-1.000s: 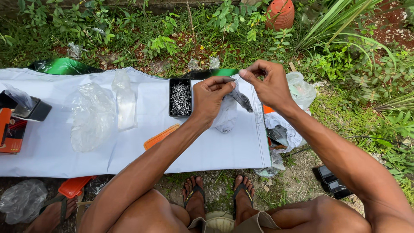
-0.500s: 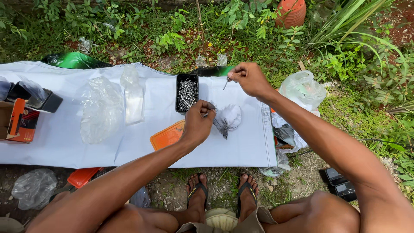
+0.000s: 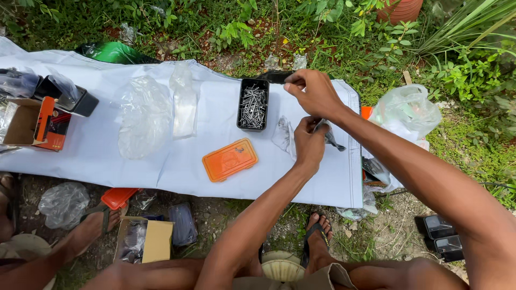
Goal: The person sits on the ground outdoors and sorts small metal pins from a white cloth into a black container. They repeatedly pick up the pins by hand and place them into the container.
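Observation:
My left hand (image 3: pixel 309 140) grips a small crumpled plastic bag (image 3: pixel 281 134), partly clear and partly dark, just above the white sheet (image 3: pixel 107 161). My right hand (image 3: pixel 316 92) hovers beyond it, its fingertips pinched together beside the far right corner of a black tray of nails (image 3: pixel 253 106). No nail shows between those fingers. An orange lid (image 3: pixel 230 159) lies flat on the sheet, nearer me and left of my left hand.
Clear plastic bags (image 3: pixel 144 117) lie left of the tray; an orange box (image 3: pixel 38 124) and a black tray (image 3: pixel 72 96) sit at far left. A white bag (image 3: pixel 406 110) lies on the grass at right. Another person's foot (image 3: pixel 88 228) and a cardboard box (image 3: pixel 144 240) are below the sheet.
My right hand, which held a nail up, has moved down to the tray's corner. My left hand shifted right with the bag. The view has drifted left, showing the orange lid fully.

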